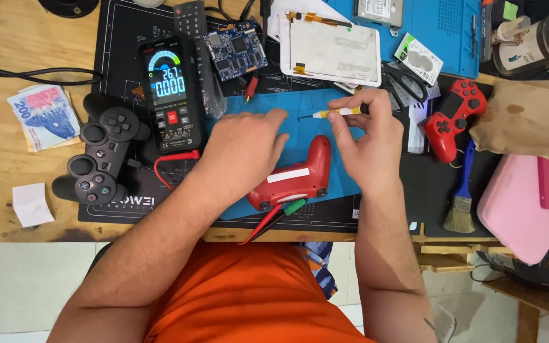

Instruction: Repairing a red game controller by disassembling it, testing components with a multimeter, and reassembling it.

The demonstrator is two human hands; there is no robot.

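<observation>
Red controller shell worked on over a blue mat

A red controller shell [292, 180] is pinned to the blue mat [325, 108] by the left hand [244, 145], while a small yellow-handled screwdriver [333, 113] is pinched in the right hand [368, 141] just above it. A black gamepad [100, 155] and a lit multimeter [170, 95] are seen to the left, a red gamepad [455, 117] and a brush [462, 194] to the right.

A lit meter screen [170, 81] — black with a green-blue arc and blue digits — stands left of the hands. A white label strip [288, 175] lies on the red shell. A green-white label [419, 58] sits on the drive.
</observation>
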